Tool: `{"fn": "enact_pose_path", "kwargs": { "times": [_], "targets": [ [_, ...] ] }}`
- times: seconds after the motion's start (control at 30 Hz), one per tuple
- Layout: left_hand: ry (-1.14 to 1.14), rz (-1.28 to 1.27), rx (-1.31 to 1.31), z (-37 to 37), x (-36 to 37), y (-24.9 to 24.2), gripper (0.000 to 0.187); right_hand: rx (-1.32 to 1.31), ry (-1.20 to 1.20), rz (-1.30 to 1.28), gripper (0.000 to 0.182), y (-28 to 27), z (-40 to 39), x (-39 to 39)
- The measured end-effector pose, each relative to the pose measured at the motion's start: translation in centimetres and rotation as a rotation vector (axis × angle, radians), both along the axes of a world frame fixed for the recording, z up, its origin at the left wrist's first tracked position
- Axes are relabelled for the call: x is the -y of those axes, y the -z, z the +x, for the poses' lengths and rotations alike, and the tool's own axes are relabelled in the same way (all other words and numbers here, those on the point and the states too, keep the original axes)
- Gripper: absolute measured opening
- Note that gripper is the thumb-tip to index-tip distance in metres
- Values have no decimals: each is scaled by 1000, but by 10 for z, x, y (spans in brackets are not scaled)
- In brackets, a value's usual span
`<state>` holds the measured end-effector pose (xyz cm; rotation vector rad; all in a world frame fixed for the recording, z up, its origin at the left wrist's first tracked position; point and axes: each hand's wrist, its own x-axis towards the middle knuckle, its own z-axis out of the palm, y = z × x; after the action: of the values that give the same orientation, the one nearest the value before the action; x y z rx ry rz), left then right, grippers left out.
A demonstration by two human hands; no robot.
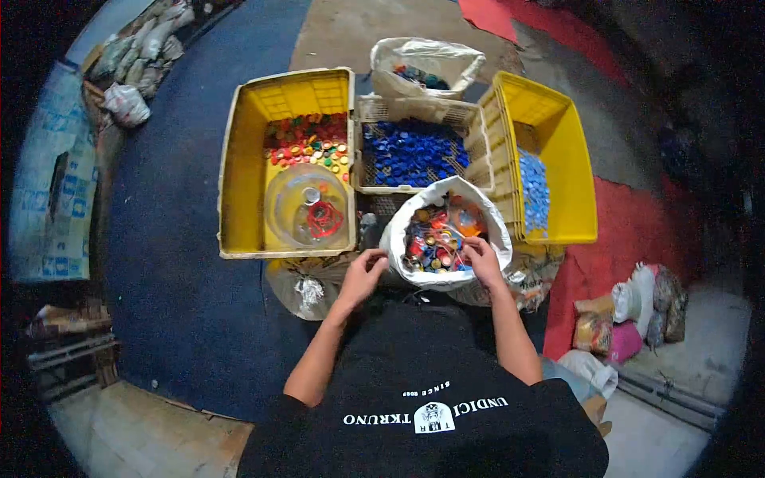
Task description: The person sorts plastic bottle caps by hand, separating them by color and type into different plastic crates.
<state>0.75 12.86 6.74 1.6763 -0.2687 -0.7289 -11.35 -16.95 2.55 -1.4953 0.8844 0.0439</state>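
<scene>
A white woven sack (498, 231) with a rolled rim stands open before me, filled with mixed plastic caps (437, 243) in red, orange, blue and gold. My right hand (483, 263) reaches over its near right rim, fingers bent and closed together at the caps; what lies between them is hidden. A thin pale strip lies by those fingertips. Just outside the sack's left rim, my left hand (365, 276) is held with curled fingers drawn together. Anything in it is too small to make out.
A yellow crate (229, 183) at left holds red, green and yellowish caps and a clear round basin (279, 209). Blue caps fill a white crate (483, 151); light blue ones lie in the right yellow crate (575, 171). Another white sack (390, 60) stands behind. Filled bags (625, 315) lie right.
</scene>
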Motion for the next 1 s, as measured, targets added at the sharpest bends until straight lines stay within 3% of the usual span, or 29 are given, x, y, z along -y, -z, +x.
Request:
{"fn": "enact_pose_path", "kwargs": {
  "times": [0.07,0.1,0.13,0.2,0.27,0.3,0.37,0.4,0.47,0.5,0.6,0.67,0.77,0.87,1.0],
  "targets": [
    [106,-62,-5,-11,21,-5,26,48,-134,-349,31,11,-21,4],
    [217,-19,114,-15,29,-14,27,136,-154,-463,32,4,-27,-8],
    [325,18,236,-16,39,-24,29,69,-319,-715,33,-13,-28,-18],
    [545,35,448,-20,56,-23,33,-174,-633,-609,37,-36,-31,-35],
    [713,92,763,-26,68,-24,39,-373,-752,-644,37,-34,-42,-56],
    [721,85,764,-33,71,-9,39,-427,-810,-640,37,-28,-47,-59],
    [862,355,889,-45,74,32,43,-482,-863,-631,37,-21,-53,-62],
    [867,352,893,-45,76,26,43,-513,-907,-634,36,-21,-52,-64],
    [1126,622,680,-49,79,15,41,-551,-949,-634,36,-20,-52,-66],
    [1180,687,834,-51,76,22,28,-570,-944,-643,34,-25,-45,-66],
    [1134,512,747,-48,59,44,23,-583,-917,-728,28,-13,-26,-63],
    [1059,456,768,-49,52,39,22,-514,-731,-789,27,-8,-12,-62],
    [1064,502,777,-50,52,29,25,-354,-761,-918,28,22,-6,-56],
    [1039,473,773,-54,48,26,26,-415,-793,-931,28,42,-15,-55],
    [897,339,763,-54,42,31,25,-432,-715,-931,27,23,-18,-61]
  ]
}}
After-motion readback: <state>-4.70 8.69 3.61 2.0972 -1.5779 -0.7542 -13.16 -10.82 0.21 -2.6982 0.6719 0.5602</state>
